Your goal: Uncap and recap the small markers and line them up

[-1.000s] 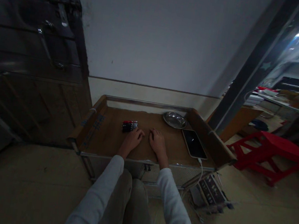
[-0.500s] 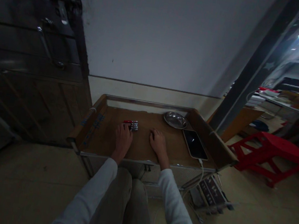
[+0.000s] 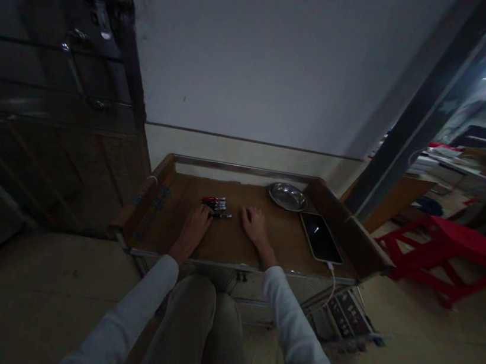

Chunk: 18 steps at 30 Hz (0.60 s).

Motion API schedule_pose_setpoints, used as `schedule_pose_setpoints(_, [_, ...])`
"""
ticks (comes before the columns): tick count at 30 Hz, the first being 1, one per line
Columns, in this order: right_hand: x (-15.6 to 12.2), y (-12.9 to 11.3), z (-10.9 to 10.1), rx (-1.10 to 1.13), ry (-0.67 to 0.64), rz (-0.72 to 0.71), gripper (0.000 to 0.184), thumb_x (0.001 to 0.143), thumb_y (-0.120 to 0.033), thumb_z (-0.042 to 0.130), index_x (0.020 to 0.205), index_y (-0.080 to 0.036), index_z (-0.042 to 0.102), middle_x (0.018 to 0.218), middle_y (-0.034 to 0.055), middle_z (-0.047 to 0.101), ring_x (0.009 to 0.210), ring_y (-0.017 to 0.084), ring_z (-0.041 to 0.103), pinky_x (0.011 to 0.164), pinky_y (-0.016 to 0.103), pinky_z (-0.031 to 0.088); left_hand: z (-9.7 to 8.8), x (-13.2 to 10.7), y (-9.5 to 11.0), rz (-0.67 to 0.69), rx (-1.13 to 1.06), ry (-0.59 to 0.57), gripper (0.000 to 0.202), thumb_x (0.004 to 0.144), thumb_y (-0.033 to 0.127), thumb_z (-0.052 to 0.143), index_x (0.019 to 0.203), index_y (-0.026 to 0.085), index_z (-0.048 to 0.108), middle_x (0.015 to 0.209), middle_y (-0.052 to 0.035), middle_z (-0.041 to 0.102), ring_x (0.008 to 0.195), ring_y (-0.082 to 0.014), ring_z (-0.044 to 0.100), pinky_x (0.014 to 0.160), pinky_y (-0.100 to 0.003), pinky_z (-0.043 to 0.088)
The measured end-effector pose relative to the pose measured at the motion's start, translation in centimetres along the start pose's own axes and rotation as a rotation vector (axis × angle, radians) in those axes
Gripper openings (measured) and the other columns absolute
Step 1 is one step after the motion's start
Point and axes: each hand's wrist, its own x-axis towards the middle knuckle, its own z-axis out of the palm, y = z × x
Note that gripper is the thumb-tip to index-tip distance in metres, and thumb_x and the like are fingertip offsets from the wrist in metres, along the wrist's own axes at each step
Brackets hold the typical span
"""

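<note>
My left hand (image 3: 195,227) is closed on a slim black pen (image 3: 223,216) with a silver end pointing right. It lies low over the brown board, slightly apart from a small row of similar pens (image 3: 216,203), one red and the others dark, all with silver ends to the right. Fingers cover the left part of the held pen. My right hand (image 3: 255,226) rests palm down on the board to the right of the pens, fingers loosely spread, with nothing seen in it.
Brown board covers the table (image 3: 230,246), which has raised sides. A round metal dish (image 3: 288,196) sits at the back right, and a phone (image 3: 320,237) with a white cable lies before it. A red stool (image 3: 453,251) stands right; a power strip box (image 3: 347,321) is below.
My left hand has drawn back a little to the left and toward me, and one black pen now lies apart from the row in its fingers. My right hand has barely shifted.
</note>
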Motion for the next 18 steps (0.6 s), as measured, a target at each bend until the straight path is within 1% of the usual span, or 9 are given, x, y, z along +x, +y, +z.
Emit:
schedule_pose_setpoints(3, [1.2,-0.1,0.5,0.387,-0.02,0.042,0.033,0.088,-0.041,0.042,0.101,-0.02,0.064,0.105,0.0066,0.065,0.097,0.018,0.056,0.088,0.031,0.039,0.5,0.7,0.8,0.071,-0.081,0.012,0.011,0.087,0.018,0.048,0.095,0.017,0.055,0.1,-0.0066,0.056,0.097,-0.0189,0.055,0.09,-0.034,0.043])
schedule_pose_setpoints(6, [1.7,0.0,0.5,0.773,-0.072,0.163,0.034,0.082,-0.046,0.049,0.097,-0.021,0.066,0.092,0.0025,0.068,0.072,0.014,0.059,0.07,0.026,0.045,0.7,2.0,2.3,0.162,-0.186,0.04,0.012,0.087,0.019,0.047,0.097,0.017,0.054,0.105,-0.007,0.054,0.102,-0.0191,0.054,0.093,-0.035,0.042])
schedule_pose_setpoints(8, [1.8,0.3,0.3,1.012,-0.092,0.261,0.03,0.076,-0.043,0.057,0.094,-0.021,0.067,0.088,0.0006,0.068,0.06,0.01,0.055,0.058,0.022,0.044,0.8,3.3,3.5,0.246,-0.267,0.046,0.014,0.088,0.017,0.046,0.098,0.018,0.055,0.102,-0.0059,0.054,0.1,-0.0181,0.054,0.094,-0.035,0.042])
schedule_pose_setpoints(9, [1.8,0.6,0.2,1.127,-0.1,0.302,0.027,0.073,-0.039,0.06,0.093,-0.021,0.067,0.089,0.0002,0.068,0.058,0.009,0.055,0.055,0.02,0.043,0.7,4.0,4.2,0.279,-0.316,0.052,0.014,0.088,0.018,0.046,0.099,0.018,0.054,0.102,-0.0059,0.054,0.1,-0.0178,0.054,0.092,-0.035,0.043])
schedule_pose_setpoints(11, [1.8,1.1,-0.2,1.338,-0.11,0.36,0.021,0.07,-0.029,0.064,0.089,-0.021,0.068,0.094,-0.0002,0.068,0.062,0.007,0.056,0.053,0.017,0.044,0.6,5.4,5.3,0.325,-0.406,0.089,0.017,0.087,0.018,0.048,0.103,0.018,0.053,0.104,-0.0062,0.054,0.101,-0.0176,0.054,0.092,-0.034,0.044])
schedule_pose_setpoints(13, [1.9,1.5,-0.5,1.492,-0.11,0.403,0.016,0.07,-0.023,0.063,0.085,-0.02,0.068,0.093,0.0002,0.069,0.066,0.007,0.059,0.055,0.015,0.047,0.4,6.9,6.2,0.355,-0.474,0.109,0.021,0.085,0.017,0.051,0.106,0.017,0.053,0.104,-0.0063,0.056,0.098,-0.017,0.055,0.089,-0.033,0.045])
schedule_pose_setpoints(14, [2.0,1.6,-0.7,1.543,-0.104,0.424,0.015,0.071,-0.022,0.061,0.084,-0.02,0.068,0.09,0.0005,0.069,0.067,0.008,0.059,0.056,0.015,0.048,0.2,7.5,6.4,0.363,-0.492,0.107,0.021,0.084,0.016,0.053,0.104,0.017,0.054,0.102,-0.0063,0.057,0.095,-0.0167,0.056,0.088,-0.033,0.046])
schedule_pose_setpoints(16, [2.2,1.8,-0.9,1.592,-0.092,0.456,0.014,0.073,-0.02,0.059,0.083,-0.019,0.068,0.085,0.0009,0.069,0.068,0.008,0.061,0.058,0.015,0.05,-0.4,8.7,6.4,0.378,-0.51,0.105,0.017,0.082,0.015,0.055,0.098,0.016,0.058,0.098,-0.0057,0.059,0.092,-0.016,0.057,0.086,-0.032,0.047])
schedule_pose_setpoints(18, [2.3,1.9,-1.0,1.576,-0.083,0.464,0.014,0.072,-0.02,0.06,0.083,-0.019,0.068,0.083,0.0007,0.069,0.068,0.008,0.062,0.061,0.016,0.052,-1.1,9.5,6.0,0.349,-0.544,0.14,0.014,0.081,0.014,0.056,0.094,0.016,0.061,0.096,-0.0053,0.06,0.089,-0.0149,0.058,0.082,-0.03,0.048])
